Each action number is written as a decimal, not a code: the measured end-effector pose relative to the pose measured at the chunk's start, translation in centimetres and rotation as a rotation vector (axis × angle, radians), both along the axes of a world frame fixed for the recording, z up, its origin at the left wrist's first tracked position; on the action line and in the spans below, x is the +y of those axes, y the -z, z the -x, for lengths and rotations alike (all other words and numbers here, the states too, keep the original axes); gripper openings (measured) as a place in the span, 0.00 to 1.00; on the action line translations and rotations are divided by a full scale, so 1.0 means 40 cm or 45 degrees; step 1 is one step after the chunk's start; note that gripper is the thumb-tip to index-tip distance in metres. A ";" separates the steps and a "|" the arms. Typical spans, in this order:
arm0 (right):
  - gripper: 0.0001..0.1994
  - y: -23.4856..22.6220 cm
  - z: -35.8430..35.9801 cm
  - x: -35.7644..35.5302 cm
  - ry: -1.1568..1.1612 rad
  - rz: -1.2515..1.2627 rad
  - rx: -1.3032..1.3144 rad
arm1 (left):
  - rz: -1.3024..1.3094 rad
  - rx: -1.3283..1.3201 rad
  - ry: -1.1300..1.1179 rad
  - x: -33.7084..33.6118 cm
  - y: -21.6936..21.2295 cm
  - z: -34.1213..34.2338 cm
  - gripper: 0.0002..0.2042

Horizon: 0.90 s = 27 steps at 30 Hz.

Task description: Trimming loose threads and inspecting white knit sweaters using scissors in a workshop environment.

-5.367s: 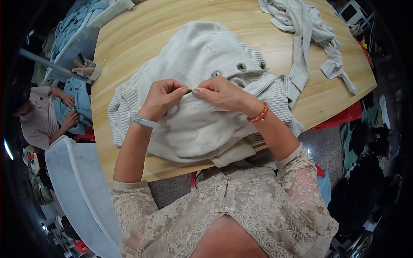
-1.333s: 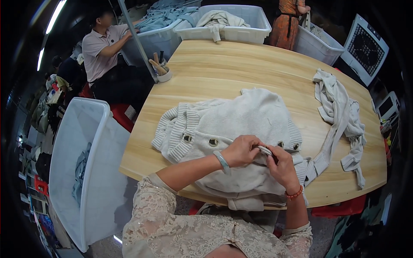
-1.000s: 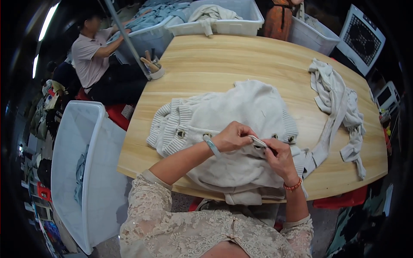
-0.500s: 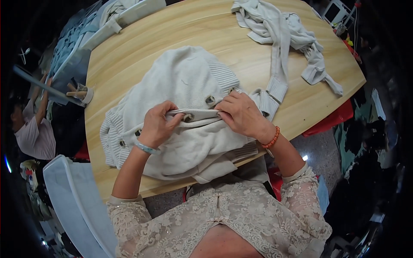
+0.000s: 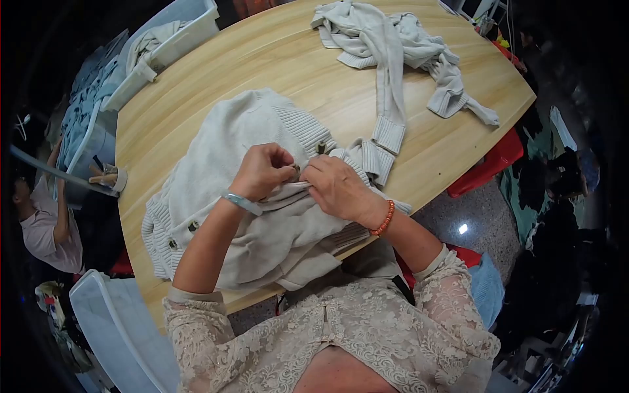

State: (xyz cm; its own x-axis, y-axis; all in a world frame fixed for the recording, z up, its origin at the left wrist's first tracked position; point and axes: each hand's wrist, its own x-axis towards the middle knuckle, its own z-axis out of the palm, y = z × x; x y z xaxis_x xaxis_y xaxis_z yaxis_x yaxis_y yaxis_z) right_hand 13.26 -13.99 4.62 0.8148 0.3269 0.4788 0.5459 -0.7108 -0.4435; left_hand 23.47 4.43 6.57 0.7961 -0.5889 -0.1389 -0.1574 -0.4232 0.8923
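A cream knit cardigan (image 5: 216, 154) with ribbed edges and dark buttons lies bunched at the table's near edge. My left hand (image 5: 264, 171), with a pale bangle at the wrist, pinches at a button (image 5: 296, 171) on the front band. Close beside it, my right hand (image 5: 337, 187), wearing an orange bead bracelet, grips the folded band. Both sets of fingertips nearly meet there, partly hiding the button. Another button (image 5: 321, 147) shows just beyond my right hand, and two more sit on the band left of my left forearm.
Another cream knit garment (image 5: 386, 49) lies crumpled on the far side of the wooden table (image 5: 458, 147). White bins with clothes (image 5: 167, 56) stand at the far left, near a cup of tools (image 5: 114, 178). A translucent bin (image 5: 108, 327) is at lower left; a person (image 5: 49, 223) is beyond.
My left hand has moved right along the band, toward my right hand, and now pinches at a button. The whole view has shifted slightly.
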 end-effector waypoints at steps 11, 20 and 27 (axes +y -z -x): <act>0.17 -0.046 0.010 0.045 0.179 -0.301 0.087 | 0.343 0.498 -0.159 0.019 -0.026 0.027 0.06; 0.19 -0.032 0.005 0.020 0.086 -0.029 0.055 | 0.268 0.551 -0.043 0.030 -0.027 0.015 0.07; 0.14 -0.007 -0.016 0.002 -0.068 -0.347 0.223 | 0.381 0.412 0.252 0.086 -0.046 0.081 0.22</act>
State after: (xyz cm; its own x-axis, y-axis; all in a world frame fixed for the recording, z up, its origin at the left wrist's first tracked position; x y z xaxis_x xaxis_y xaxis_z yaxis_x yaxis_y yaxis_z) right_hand 13.90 -13.92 4.90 0.8778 0.2505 0.4083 0.4775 -0.5257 -0.7040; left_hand 20.24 7.86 8.40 0.6085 -0.7768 -0.1622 0.0971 -0.1301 0.9867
